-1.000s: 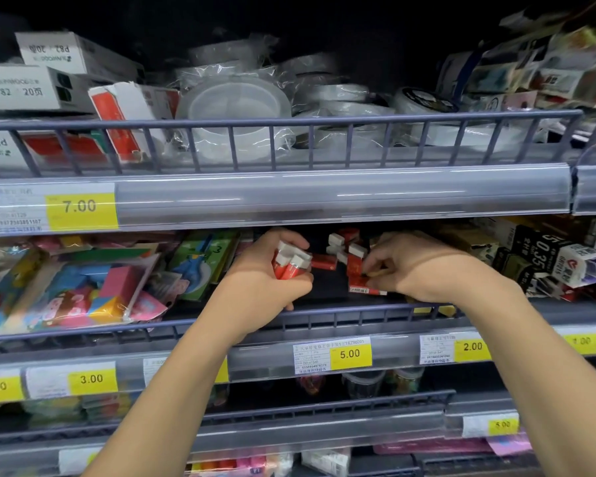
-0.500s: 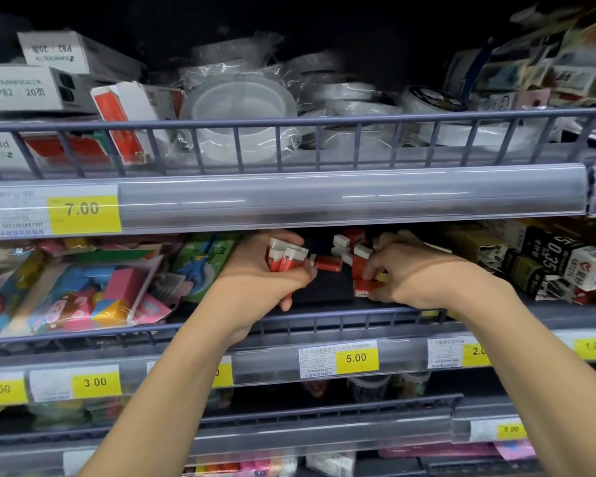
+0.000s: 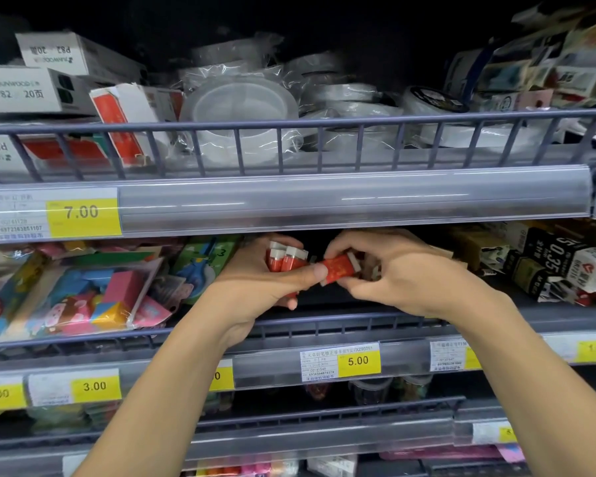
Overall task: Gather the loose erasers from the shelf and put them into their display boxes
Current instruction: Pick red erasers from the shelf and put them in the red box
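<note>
where the middle shelf (image 3: 324, 327) shows in the head view, both hands up at its dark opening, close together. left hand (image 3: 255, 280) curled closed around a small bundle of red erasers (image 3: 284, 259) with white ends, standing upright between fingers and palm, thumb stretched to the right. right hand (image 3: 403, 273) closed by fingertips on one more red eraser (image 3: 338, 266), lying almost level, its left end touching the left thumb tip. further white-ended pieces half hidden behind the right fingers, too unclear to count. no display box to make out near the hands. left of the hands, bags of colourful erasers (image 3: 76, 294) against the shelf rail; right, black and white packs (image 3: 561, 266) leaning. above, wrapped tape rolls (image 3: 245, 111) behind the upper rail. below the hands, a yellow 5.00 price tag (image 3: 358, 360).
</note>
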Available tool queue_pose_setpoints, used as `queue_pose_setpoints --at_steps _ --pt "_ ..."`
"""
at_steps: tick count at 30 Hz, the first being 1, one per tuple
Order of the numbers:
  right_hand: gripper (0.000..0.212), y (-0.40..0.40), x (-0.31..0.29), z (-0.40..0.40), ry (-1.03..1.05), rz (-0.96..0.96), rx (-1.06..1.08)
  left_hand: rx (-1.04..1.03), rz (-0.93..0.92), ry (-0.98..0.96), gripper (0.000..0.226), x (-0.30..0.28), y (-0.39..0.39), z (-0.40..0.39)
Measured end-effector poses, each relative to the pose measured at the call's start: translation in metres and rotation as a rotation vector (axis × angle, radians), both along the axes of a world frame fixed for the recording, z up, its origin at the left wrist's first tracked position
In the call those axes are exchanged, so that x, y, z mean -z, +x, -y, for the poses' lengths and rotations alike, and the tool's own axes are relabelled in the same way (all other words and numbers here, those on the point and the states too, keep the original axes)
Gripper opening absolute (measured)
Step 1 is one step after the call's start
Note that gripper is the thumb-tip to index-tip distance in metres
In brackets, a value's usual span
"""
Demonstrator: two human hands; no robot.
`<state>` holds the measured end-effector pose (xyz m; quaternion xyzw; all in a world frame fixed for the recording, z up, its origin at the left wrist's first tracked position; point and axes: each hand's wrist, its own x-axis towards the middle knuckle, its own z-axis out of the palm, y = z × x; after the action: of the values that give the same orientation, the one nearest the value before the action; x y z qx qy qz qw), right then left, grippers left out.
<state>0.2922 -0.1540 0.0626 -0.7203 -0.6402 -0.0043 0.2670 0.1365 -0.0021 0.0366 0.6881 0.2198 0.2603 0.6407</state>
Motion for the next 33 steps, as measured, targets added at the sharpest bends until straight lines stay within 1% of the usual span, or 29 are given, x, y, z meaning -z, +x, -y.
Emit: queue_pose_setpoints --at_steps 3,7,10,14,16,18,20,21,22,23,25,27,28,30,33 --pt "0.032 -0.008 0.000 -0.006 0.040 -0.011 -0.136 0.042 0.008 0.008 0.062 -0.002 -0.002 0.002" --pt "0.037 -0.012 0.003 -0.012 0.076 -0.010 -0.171 0.079 -0.020 0.040 0.045 -0.001 -0.003 0.002" --pt "0.039 -0.015 0.007 -0.016 0.131 -0.031 -0.216 0.060 -0.062 0.088 0.052 -0.001 -0.001 0.004" --pt "0.028 -0.019 0.011 -0.023 0.191 -0.053 -0.271 0.033 -0.069 0.113 0.044 0.000 0.000 0.003" --pt "0.027 -0.018 0.012 -0.025 0.220 -0.073 -0.276 0.012 -0.062 0.142 0.044 0.000 0.000 0.004" --pt "0.031 -0.017 0.014 -0.024 0.231 -0.103 -0.299 -0.013 -0.046 0.160 0.043 0.000 0.001 0.005" --pt "0.044 -0.013 0.015 -0.021 0.203 -0.119 -0.267 -0.032 -0.017 0.164 0.034 0.000 0.002 0.005" --pt "0.050 -0.010 0.015 -0.020 0.197 -0.122 -0.203 -0.035 -0.001 0.161 0.028 0.000 0.002 0.005" --pt "0.051 -0.005 0.014 -0.018 0.202 -0.139 -0.124 -0.037 0.016 0.160 0.028 -0.001 0.001 0.004" --pt "0.048 0.000 0.014 -0.017 0.201 -0.175 -0.053 -0.039 0.032 0.164 0.032 -0.001 0.000 0.004" --pt "0.035 0.008 0.012 -0.018 0.099 -0.206 0.058 -0.044 0.048 0.180 0.036 -0.001 -0.001 0.002" --pt "0.018 0.012 0.009 -0.020 -0.087 -0.108 0.144 -0.054 0.046 0.183 0.031 0.000 -0.002 0.001" --pt "0.016 0.012 0.009 -0.021 -0.172 -0.038 0.175 -0.066 0.043 0.178 0.029 0.001 -0.002 0.000" --pt "0.030 0.008 0.009 -0.024 -0.300 0.051 0.218 -0.092 0.038 0.180 0.036 0.003 -0.003 0.001" --pt "0.048 0.002 0.010 -0.030 -0.398 0.096 0.273 -0.104 0.043 0.190 0.043 0.003 -0.004 0.002"
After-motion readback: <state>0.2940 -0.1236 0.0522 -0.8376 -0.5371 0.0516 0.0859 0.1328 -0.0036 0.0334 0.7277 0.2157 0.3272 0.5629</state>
